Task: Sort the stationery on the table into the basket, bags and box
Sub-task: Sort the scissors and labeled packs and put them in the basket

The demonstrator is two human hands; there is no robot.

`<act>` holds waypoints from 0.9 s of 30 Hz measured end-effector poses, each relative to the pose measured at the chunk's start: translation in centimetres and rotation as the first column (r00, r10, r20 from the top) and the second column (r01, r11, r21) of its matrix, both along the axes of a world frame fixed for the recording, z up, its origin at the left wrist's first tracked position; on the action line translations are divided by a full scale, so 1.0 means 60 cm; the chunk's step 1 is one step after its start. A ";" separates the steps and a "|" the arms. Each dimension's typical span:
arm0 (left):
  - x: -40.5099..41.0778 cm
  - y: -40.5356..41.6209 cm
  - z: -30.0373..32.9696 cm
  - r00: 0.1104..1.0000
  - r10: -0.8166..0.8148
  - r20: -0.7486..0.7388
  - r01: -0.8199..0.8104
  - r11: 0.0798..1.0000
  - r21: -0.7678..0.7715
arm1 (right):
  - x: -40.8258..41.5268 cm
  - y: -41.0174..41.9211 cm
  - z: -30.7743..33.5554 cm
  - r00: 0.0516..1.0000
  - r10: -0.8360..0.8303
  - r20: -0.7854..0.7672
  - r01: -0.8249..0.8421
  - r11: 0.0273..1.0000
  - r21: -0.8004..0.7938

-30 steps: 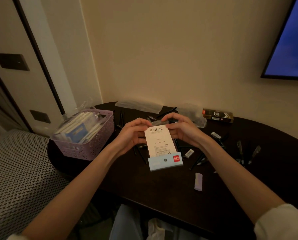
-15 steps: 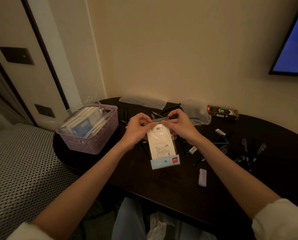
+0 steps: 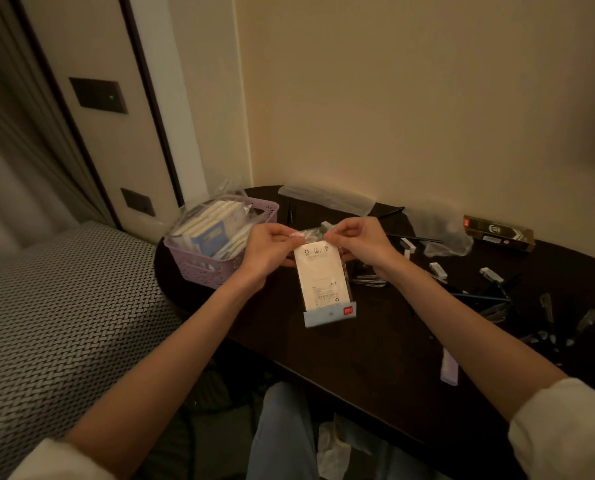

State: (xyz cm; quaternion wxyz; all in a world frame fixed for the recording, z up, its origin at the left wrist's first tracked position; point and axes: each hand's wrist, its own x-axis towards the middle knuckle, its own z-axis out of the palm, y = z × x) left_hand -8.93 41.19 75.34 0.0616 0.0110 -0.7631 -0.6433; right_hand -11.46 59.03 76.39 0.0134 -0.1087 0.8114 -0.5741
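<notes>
A clear plastic bag (image 3: 323, 282) with a white printed card and a pale blue header at its bottom hangs above the dark table (image 3: 375, 368). My left hand (image 3: 271, 251) pinches the bag's top left corner. At the top right corner, my right hand (image 3: 358, 242) pinches the same edge. A lilac basket (image 3: 216, 268) packed with similar bags stands at the table's left end, just left of my left hand. Black pens (image 3: 490, 299) and white erasers (image 3: 438, 270) lie scattered on the right.
A dark and gold box (image 3: 498, 232) lies by the wall at the back right. Empty clear bags (image 3: 327, 199) rest along the back edge. A lilac eraser (image 3: 449, 370) sits near the front edge. A woven grey seat (image 3: 64, 323) is on the left.
Both hands have lifted the bag slightly and shifted their pinch to its top edge. The view has swung left and closer.
</notes>
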 end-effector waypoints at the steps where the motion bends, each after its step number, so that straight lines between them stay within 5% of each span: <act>1: 0.000 -0.009 0.002 1.000 0.028 -0.011 -0.028 0.999 -0.020 | -0.003 -0.011 0.002 1.000 0.014 -0.008 -0.013 1.000 0.008; 8: -0.008 -0.083 0.049 0.948 0.192 -0.253 -0.196 0.981 0.007 | -0.037 -0.099 0.049 0.990 0.049 -0.133 -0.064 0.992 -0.108; 11: -0.015 -0.115 0.051 0.959 0.171 -0.227 -0.143 0.981 0.135 | -0.065 -0.128 0.071 0.996 0.034 -0.085 -0.056 0.961 -0.270; 19: -0.059 -0.183 0.041 0.986 0.117 -0.116 -0.117 0.993 0.006 | -0.171 -0.191 0.087 0.998 0.032 0.051 0.001 0.838 -0.546; 23: -0.094 -0.217 0.049 0.939 0.239 -0.247 -0.294 0.932 -0.214 | -0.211 -0.222 0.070 0.987 0.102 0.127 -0.026 0.867 -0.497; 27: -0.085 -0.234 0.043 0.864 0.210 -0.459 -0.450 0.731 -0.514 | -0.243 -0.234 0.051 0.958 0.063 0.280 0.044 0.932 -0.360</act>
